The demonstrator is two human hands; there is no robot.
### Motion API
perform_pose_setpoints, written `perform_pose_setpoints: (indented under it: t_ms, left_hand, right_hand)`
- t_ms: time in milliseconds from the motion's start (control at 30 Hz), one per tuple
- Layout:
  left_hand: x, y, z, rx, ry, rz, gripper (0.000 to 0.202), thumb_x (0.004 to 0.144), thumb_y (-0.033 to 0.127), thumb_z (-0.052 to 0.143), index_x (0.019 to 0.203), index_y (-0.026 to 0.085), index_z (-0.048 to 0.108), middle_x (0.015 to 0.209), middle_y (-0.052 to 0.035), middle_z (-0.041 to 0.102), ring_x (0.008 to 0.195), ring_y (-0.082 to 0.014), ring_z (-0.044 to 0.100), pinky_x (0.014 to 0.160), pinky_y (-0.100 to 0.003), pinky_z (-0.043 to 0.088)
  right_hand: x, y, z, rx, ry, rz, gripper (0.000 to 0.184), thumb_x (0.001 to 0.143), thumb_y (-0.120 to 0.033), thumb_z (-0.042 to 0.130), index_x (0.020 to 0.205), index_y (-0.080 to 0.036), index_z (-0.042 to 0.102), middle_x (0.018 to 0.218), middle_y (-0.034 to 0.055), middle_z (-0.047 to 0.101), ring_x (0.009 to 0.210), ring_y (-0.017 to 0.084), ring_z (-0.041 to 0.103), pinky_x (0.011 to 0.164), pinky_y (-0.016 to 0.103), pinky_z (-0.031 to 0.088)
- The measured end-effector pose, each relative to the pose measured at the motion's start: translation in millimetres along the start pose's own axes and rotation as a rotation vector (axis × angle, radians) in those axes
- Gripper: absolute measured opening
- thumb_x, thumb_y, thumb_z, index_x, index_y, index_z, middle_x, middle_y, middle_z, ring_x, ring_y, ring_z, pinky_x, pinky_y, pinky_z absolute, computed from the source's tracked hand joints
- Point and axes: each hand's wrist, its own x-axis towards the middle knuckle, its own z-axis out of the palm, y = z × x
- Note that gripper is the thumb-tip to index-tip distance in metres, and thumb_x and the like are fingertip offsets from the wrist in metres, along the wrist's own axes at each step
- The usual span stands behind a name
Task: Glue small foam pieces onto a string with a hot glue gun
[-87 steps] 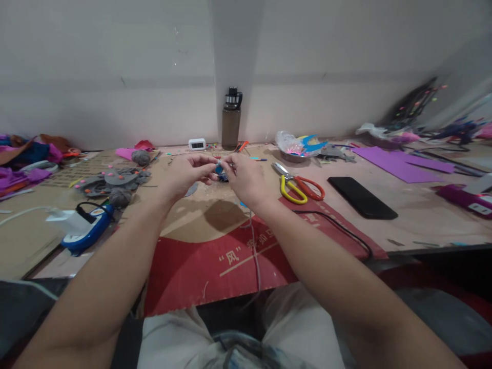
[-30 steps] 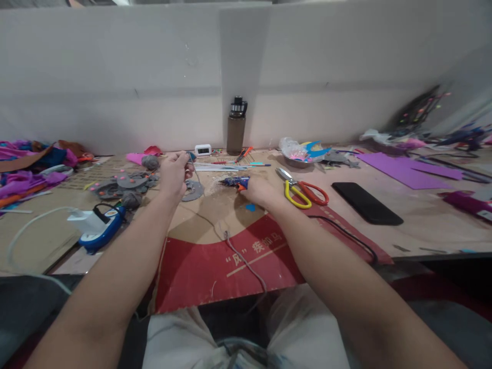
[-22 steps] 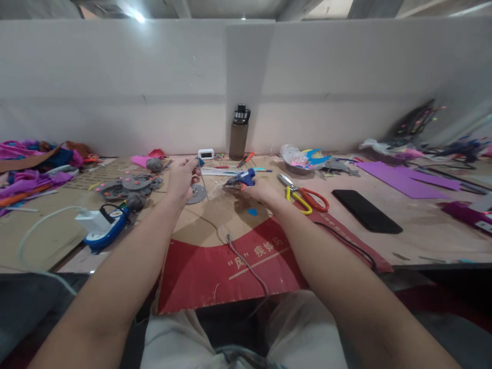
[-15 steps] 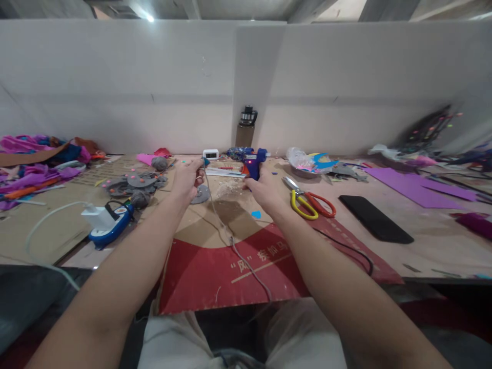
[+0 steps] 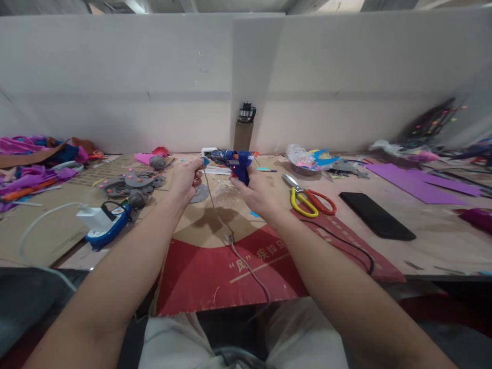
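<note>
My right hand [image 5: 257, 192] is closed round the grip of a blue hot glue gun [image 5: 235, 161], held above the table with its nozzle pointing left. My left hand [image 5: 185, 177] pinches a small blue piece [image 5: 205, 161] on a thin grey wire [image 5: 216, 210] that hangs down toward my lap. The gun's nozzle is right beside the pinched piece. A grey felt disc [image 5: 200, 193] lies on the table under my left hand.
Yellow and orange scissors [image 5: 307, 201] and a black phone [image 5: 376, 222] lie to the right. A blue-white device [image 5: 103, 229] with a white plug sits at left, near grey felt shapes [image 5: 132, 184]. A bottle [image 5: 244, 127] stands by the wall. Purple sheets [image 5: 423, 187] lie far right.
My right hand picked the glue gun up off the table and brought it to the piece in my left hand. Earlier both hands held the small piece together.
</note>
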Motion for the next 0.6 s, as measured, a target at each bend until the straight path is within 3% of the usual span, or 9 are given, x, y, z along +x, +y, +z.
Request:
perform_pose_setpoints:
  t_ms: [600]
  left_hand:
    - [-6.8,0.1,5.5,0.066,-0.044,0.062,0.019,0.058,0.02,0.065,0.061,0.015,0.047,0.055,0.0051,0.041,0.04,-0.0021,0.031,0.033,-0.014,0.014]
  right_hand:
    - [-3.7,-4.0,1.0,-0.078,-0.035,-0.038,0.031,0.081,-0.022,0.046,0.113,-0.023,0.048,0.105,0.0078,0.062,0.094,0.024,0.058,0.081,0.041,0.047]
